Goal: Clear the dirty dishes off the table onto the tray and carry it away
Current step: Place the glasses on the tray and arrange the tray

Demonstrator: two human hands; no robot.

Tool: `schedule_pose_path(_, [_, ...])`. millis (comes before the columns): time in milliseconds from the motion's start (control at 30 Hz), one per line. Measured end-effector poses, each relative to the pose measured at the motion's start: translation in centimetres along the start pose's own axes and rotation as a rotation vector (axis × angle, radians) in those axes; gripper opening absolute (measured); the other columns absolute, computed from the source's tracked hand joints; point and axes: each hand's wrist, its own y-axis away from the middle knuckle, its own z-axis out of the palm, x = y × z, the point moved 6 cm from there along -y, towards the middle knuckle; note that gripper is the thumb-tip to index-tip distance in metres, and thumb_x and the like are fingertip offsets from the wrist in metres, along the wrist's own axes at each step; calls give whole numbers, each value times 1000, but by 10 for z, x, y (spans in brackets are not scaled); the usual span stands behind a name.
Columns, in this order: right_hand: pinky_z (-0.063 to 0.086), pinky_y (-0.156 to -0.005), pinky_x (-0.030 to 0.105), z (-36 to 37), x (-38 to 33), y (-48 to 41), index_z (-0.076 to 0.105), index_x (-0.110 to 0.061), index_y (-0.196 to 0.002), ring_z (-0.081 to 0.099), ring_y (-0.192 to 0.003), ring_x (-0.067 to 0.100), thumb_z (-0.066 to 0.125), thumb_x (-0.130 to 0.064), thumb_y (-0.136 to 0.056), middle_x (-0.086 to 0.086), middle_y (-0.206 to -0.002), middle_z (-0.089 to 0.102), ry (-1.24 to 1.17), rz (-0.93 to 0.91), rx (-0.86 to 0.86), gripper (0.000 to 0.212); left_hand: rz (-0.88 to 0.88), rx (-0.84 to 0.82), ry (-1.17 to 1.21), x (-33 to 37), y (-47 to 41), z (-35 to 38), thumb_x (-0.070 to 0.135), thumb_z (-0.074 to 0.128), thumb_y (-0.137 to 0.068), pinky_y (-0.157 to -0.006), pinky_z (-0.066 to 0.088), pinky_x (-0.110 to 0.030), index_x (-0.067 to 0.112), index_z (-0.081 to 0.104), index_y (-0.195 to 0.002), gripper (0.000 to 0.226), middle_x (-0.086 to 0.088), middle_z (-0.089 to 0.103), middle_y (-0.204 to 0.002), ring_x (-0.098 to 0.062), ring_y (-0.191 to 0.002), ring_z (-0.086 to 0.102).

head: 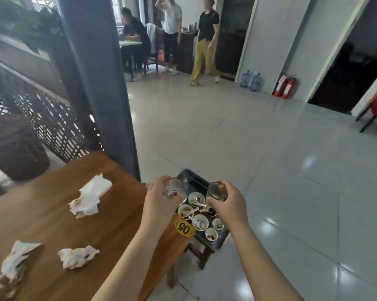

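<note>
My left hand [159, 203] grips a clear glass [175, 189] with a red mark near its base. My right hand [228, 203] grips a second, darker glass [216, 190]. Both glasses hang above a dark tray [190, 180] that rests on a stool beside the wooden table [53, 224]. Several small white bowls [200, 221] with food scraps and white spoons lie in the tray's near half. The tray's far half is bare. A yellow tag reading 05 [185, 228] sits at the table's corner.
Crumpled napkins [89, 196] lie scattered over the table. A grey pillar [100, 83] and a lattice screen stand to the left. Tiled floor stretches ahead and right. Three people are at the far end, near water jugs [251, 80] and fire extinguishers [285, 88].
</note>
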Motion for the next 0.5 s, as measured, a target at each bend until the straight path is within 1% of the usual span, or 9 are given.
schedule_pose_path(67, [51, -91, 39, 1, 4, -25, 60, -24, -123, 58, -105, 18, 81, -29, -70, -5, -111, 65, 36, 3, 19, 57, -5, -27, -4, 0, -25, 12, 24, 76, -80, -67, 35, -7, 27, 49, -130, 56, 7, 48, -120, -7, -97, 50])
schedule_pose_path(167, [48, -94, 40, 3, 5, -62, 58, -23, -125, 55, -107, 21, 82, -26, -72, -9, -105, 59, 47, 11, 47, 58, 9, -62, 1, 1, -60, 27, 24, 75, -81, -61, 37, -4, 27, 49, -131, 56, 5, 47, -122, -3, -93, 48])
schedule_pose_path(233, [49, -92, 38, 9, 8, -85, 57, -24, -126, 54, -108, 21, 81, -26, -73, -12, -103, 56, 50, 17, 54, 58, 9, -80, -5, 1, -84, 35, 24, 74, -82, -61, 37, -3, 27, 48, -132, 56, 4, 47, -127, -4, -96, 47])
schedule_pose_path(300, [49, -92, 37, 16, 11, -99, 56, -24, -128, 53, -110, 21, 81, -27, -74, -9, -108, 59, 56, 23, 50, 60, 0, -94, -23, 0, -100, 40, 24, 74, -82, -60, 35, -3, 27, 47, -133, 57, 2, 46, -130, -8, -101, 46])
schedule_pose_path(367, [50, -93, 39, 24, 16, -112, 54, -23, -131, 53, -111, 20, 80, -27, -75, -6, -115, 62, 57, 39, 38, 62, -8, -114, -46, -2, -115, 46, 24, 74, -83, -60, 36, -4, 28, 47, -133, 57, 1, 45, -132, -9, -102, 47])
schedule_pose_path(500, [51, -93, 39, 35, 27, -139, 54, -22, -131, 53, -113, 21, 80, -25, -75, -4, -118, 62, 41, 65, 31, 61, -36, -137, -75, -9, -142, 61, 26, 74, -82, -60, 36, -4, 28, 48, -133, 58, 1, 42, -132, -11, -105, 47])
